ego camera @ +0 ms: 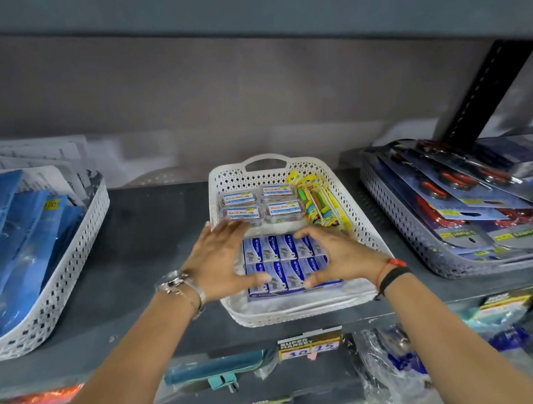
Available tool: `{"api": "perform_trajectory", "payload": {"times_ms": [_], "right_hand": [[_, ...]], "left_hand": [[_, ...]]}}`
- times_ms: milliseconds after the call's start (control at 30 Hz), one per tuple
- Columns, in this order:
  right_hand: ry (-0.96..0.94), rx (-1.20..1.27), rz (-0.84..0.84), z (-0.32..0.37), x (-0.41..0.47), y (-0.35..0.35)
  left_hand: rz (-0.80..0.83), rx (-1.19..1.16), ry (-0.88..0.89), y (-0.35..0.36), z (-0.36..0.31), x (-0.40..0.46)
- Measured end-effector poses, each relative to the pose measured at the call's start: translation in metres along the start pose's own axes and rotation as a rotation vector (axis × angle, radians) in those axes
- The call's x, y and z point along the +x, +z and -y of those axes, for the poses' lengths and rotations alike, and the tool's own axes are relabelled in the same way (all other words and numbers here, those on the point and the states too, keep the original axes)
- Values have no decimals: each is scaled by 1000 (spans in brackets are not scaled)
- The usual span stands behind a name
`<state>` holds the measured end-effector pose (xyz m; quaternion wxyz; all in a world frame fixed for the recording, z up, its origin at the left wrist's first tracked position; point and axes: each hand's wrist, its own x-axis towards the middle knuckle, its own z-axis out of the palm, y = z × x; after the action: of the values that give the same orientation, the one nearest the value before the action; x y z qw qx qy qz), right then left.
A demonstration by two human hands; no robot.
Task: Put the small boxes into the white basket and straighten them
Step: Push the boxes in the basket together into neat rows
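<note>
Hands frame a block of small blue boxes lying in the near half of the white basket, which sits on a dark shelf. Left hand: fingers spread and extended, palm down, thumb touching the near-left boxes, no object gripped. Right hand: fingers curved over the right side of the block, thumb at its near edge, resting against the boxes rather than closed around one. The boxes lie flat in two rows, packed edge to edge, on top of a further blue layer visible at the near edge. Behind them, four clear labelled tubs sit two by two, and yellow carded packs lean along the right wall. A wristwatch is on the left wrist; red and black bands are on the right. White baskets of blue packets and carded goods stand at each side.
</note>
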<state>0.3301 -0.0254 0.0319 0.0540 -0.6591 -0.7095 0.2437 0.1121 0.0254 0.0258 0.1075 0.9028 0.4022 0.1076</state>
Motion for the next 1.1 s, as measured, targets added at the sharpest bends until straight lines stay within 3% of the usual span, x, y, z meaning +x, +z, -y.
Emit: {"api": "perform_trajectory", "payload": {"times_ms": [100, 300, 800, 1100], "right_hand": [[2, -49, 118, -4, 8, 1], [-30, -130, 171, -2, 23, 1], [-42, -97, 142, 6, 31, 1], [-31, -129, 228, -9, 27, -13]], "left_hand": [[256, 195, 34, 5, -7, 15], [387, 297, -4, 9, -9, 37], [300, 297, -24, 16, -7, 45], [405, 223, -87, 18, -11, 41]]}}
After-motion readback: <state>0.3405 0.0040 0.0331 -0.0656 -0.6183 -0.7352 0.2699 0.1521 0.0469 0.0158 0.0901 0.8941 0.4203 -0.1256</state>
